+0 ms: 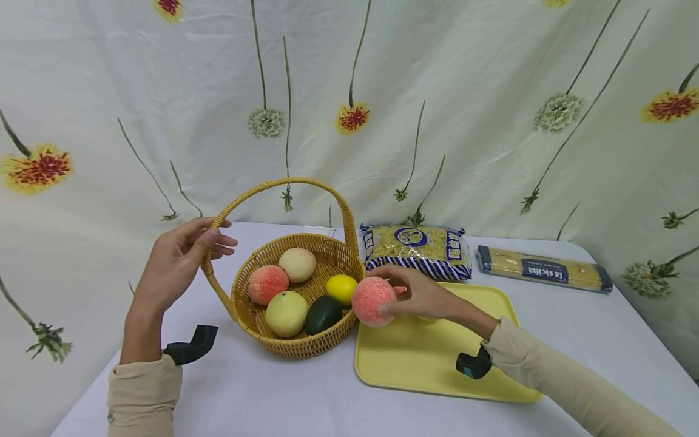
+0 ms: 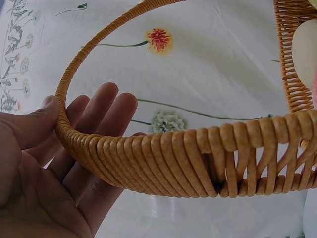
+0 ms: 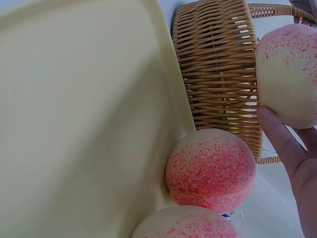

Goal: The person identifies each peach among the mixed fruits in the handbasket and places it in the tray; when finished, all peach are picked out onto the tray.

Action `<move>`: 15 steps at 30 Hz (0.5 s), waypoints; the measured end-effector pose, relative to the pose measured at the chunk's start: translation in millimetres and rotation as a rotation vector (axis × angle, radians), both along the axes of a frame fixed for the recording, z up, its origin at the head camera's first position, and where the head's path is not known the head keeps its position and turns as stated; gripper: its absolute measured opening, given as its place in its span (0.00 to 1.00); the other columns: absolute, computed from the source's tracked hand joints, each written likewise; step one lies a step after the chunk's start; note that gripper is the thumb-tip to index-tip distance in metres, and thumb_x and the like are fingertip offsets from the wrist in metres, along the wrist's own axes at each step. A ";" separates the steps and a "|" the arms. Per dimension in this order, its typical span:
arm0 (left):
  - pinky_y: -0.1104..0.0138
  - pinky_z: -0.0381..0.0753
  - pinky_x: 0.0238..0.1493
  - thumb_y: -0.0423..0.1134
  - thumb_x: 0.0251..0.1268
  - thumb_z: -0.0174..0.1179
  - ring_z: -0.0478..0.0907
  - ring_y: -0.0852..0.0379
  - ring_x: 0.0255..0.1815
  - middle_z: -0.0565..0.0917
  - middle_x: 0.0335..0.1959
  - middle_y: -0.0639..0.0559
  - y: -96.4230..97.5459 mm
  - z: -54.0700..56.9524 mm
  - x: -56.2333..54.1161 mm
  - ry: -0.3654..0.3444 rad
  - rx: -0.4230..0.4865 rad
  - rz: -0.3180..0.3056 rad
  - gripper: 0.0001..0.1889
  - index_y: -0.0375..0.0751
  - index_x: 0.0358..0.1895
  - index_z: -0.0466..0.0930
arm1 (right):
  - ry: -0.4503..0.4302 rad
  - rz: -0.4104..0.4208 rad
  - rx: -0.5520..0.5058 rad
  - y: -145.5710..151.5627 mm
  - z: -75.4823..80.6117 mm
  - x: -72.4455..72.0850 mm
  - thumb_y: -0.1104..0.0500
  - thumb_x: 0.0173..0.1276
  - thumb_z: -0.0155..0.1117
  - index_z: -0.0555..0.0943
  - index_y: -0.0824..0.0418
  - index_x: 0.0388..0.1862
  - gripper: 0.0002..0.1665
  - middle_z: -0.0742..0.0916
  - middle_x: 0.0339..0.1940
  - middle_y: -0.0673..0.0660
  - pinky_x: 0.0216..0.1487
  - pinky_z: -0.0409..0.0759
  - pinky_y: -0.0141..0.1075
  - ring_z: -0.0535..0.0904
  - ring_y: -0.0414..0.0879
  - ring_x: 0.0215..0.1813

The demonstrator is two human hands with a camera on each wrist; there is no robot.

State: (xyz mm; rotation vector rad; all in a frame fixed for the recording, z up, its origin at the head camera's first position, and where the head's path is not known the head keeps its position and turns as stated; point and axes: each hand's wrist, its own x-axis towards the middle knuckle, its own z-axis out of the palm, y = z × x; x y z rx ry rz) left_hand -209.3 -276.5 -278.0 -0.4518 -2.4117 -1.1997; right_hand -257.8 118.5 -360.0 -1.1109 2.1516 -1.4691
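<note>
My left hand (image 1: 175, 255) holds the handle of the wicker basket (image 1: 297, 347) between thumb and fingers, at its left side. In the left wrist view the thumb lies on one side of the handle (image 2: 143, 158) and the fingers pass behind it. At the basket's right rim, above the tray's corner, my right hand (image 1: 423, 295) grips a pink peach (image 1: 373, 302). Inside the basket lie a red peach (image 1: 267, 285), a pale peach (image 1: 297, 265), a yellow-green round fruit (image 1: 286, 314), an avocado (image 1: 324, 315) and a lemon (image 1: 341, 289).
A yellow tray (image 1: 426, 370) lies right of the basket. Two more peaches, one red-speckled (image 3: 210, 171) and one paler (image 3: 185, 225), sit by its edge in the right wrist view. Behind are a pasta bag (image 1: 417, 249) and a spaghetti pack (image 1: 540, 268), before a flowered curtain.
</note>
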 end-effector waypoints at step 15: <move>0.77 0.82 0.37 0.38 0.74 0.50 0.84 0.68 0.37 0.85 0.37 0.62 -0.2 0.0 0.2 0.002 -0.002 -0.001 0.16 0.35 0.58 0.74 | -0.031 0.004 -0.059 14.5 -11.3 1.6 0.60 0.62 0.67 0.70 0.59 0.64 0.31 0.77 0.60 0.59 0.48 0.84 0.44 0.77 0.55 0.56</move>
